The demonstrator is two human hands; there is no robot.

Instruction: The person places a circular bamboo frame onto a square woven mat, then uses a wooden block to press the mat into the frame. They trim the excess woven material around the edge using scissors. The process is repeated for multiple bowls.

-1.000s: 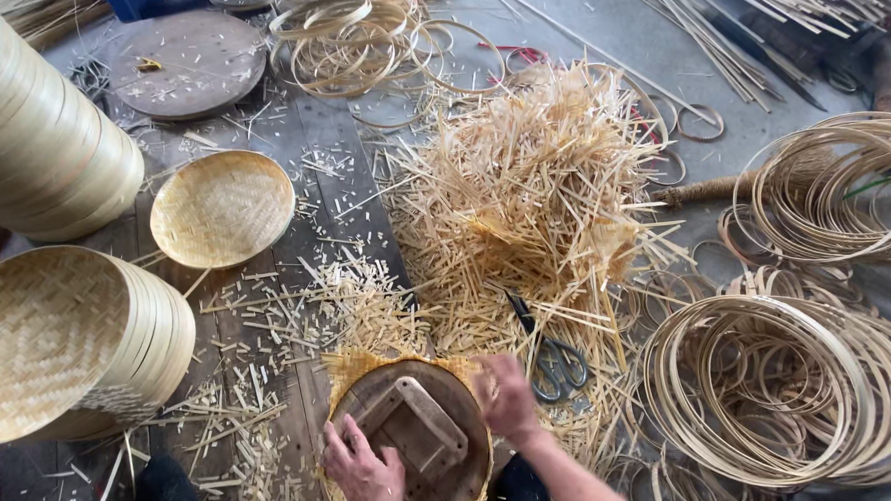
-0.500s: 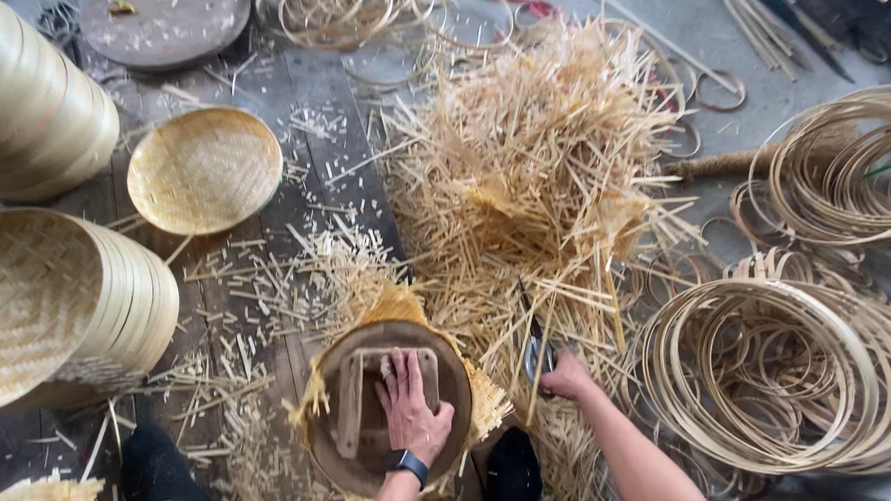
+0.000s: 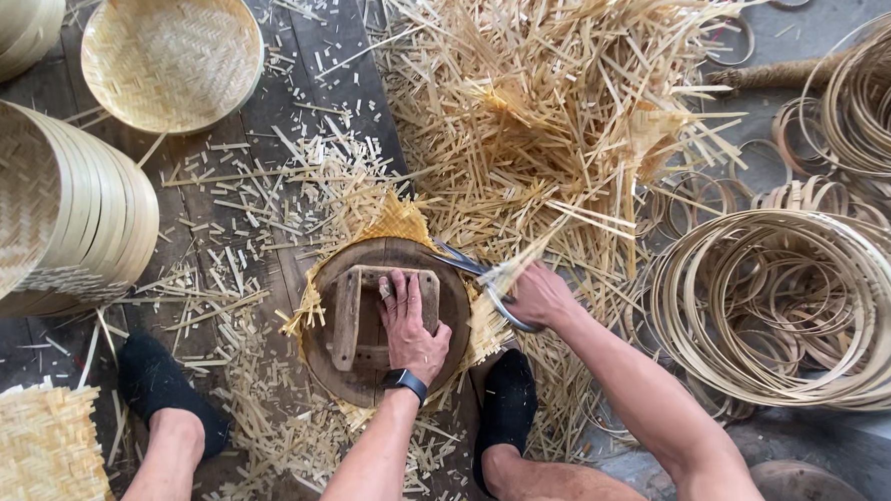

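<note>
Dark plank floor (image 3: 293, 202) littered with bamboo offcuts. Round wooden form (image 3: 387, 321) lies between the feet, woven mat (image 3: 396, 223) pinned beneath it, fringe protruding around its rim. Left hand (image 3: 410, 325) flat on the form, fingers extended, gripping nothing. Right hand (image 3: 540, 294), at the form's right edge, closed on scissors (image 3: 479, 276); blades point left along the rim.

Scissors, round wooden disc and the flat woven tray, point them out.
scissors (image 3: 487, 284), head view, on the blades.
round wooden disc (image 3: 331, 371), head view, on its left rim.
flat woven tray (image 3: 172, 57), head view, on its middle.
</note>
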